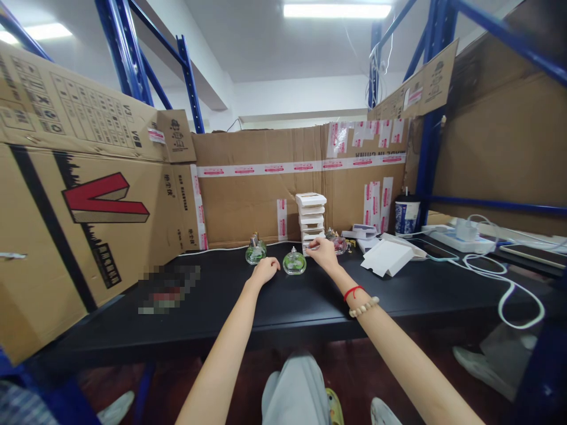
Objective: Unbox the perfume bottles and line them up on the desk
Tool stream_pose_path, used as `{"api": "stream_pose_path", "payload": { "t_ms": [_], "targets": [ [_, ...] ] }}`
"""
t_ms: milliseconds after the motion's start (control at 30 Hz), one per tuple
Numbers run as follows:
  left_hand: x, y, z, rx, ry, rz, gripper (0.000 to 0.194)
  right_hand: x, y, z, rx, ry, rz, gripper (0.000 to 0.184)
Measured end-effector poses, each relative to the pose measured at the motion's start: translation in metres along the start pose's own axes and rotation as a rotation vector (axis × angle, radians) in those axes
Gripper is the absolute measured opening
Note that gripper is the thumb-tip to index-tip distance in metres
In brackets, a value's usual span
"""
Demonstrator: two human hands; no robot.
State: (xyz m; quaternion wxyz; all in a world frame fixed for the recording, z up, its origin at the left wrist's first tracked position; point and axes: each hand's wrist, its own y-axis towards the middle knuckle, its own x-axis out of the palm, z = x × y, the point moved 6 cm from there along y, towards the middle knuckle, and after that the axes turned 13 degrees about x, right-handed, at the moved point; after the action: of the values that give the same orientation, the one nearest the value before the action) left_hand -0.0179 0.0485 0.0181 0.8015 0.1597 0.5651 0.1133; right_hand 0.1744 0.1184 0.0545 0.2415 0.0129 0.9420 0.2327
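Note:
My left hand [264, 270] rests on the black table [283, 295] with its fingers curled in, just left of a round clear glass bottle [295, 262] with green inside. My right hand [322, 252] reaches past that bottle, and its fingers pinch at the bottom of a stack of small white boxes [310, 219] standing near the cardboard back wall. What the fingertips grip is too small to name. A second glass bottle [256, 251] with a metal top stands further left. Another bottle with red inside [338, 241] sits right of the stack.
Cardboard sheets [88, 195] wall the table on the left, back and right, fixed to blue shelf posts [427, 136]. A flat white box [386, 258], a paper cup [406, 215], a power strip [460, 236] and white cables [509, 289] lie at the right.

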Motion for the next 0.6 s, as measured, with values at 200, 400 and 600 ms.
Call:
{"api": "stream_pose_path", "payload": {
  "t_ms": [200, 400, 600],
  "targets": [
    [-0.0003, -0.0001, 0.0001, -0.005, 0.003, -0.003, 0.028, -0.0008, -0.0006, 0.0005, 0.007, -0.01, -0.001, 0.009],
    [-0.0011, -0.0003, 0.0014, -0.012, 0.01, -0.006, 0.027, -0.0006, -0.0012, -0.001, 0.005, -0.017, 0.0, 0.012],
    [-0.0019, -0.001, 0.0025, -0.013, 0.015, -0.008, 0.028, -0.0009, -0.0019, -0.0013, 0.021, -0.015, 0.014, 0.006]
  ]
}}
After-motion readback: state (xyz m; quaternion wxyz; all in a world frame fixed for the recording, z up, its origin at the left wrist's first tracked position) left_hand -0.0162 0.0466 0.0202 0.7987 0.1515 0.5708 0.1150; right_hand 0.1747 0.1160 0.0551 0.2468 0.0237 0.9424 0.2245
